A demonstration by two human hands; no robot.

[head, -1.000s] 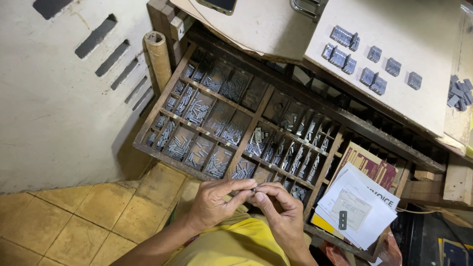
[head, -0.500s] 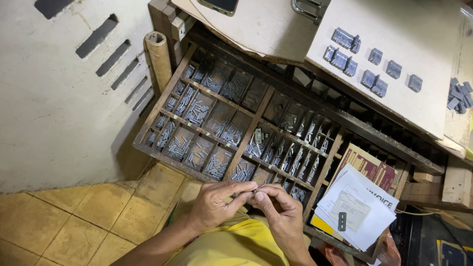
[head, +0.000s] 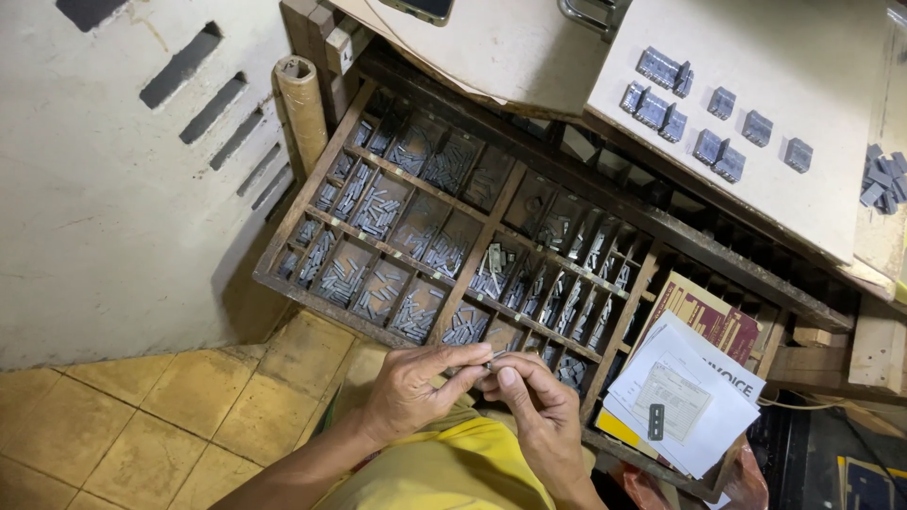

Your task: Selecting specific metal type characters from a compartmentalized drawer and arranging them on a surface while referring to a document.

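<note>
Left hand: the left hand [head: 408,389] is curled, thumb and fingertips closed on the small grey metal type piece [head: 492,357], just above the yellow-clad lap.
Right hand: the right hand [head: 540,408] meets it from the other side, its thumb and forefinger pinching the same piece, so both hands grip it together.
Type piece: a thin sliver, mostly hidden between the fingertips; it sits in the air at the near edge of the tray, touching nothing but the fingers.
Long axis: it seems to run roughly left to right, from one hand toward the other; which end is the face, I cannot tell.
Step in hand: by my reading, a picked sort is being turned and checked between the fingertips.
Next move: it likely calls for a steady pinch and a clear look at the piece's end before it goes anywhere.
Tray: the wooden compartment tray [head: 333,166] slopes away just beyond the hands, its cells filled with grey metal type.
Papers: a sheaf of white printed papers [head: 704,425] lies at the tray's right, on a brown cardboard box [head: 707,314].
Far bench: a pale board [head: 822,217] carries small grey metal blocks [head: 654,110], well apart from the hands.
</note>
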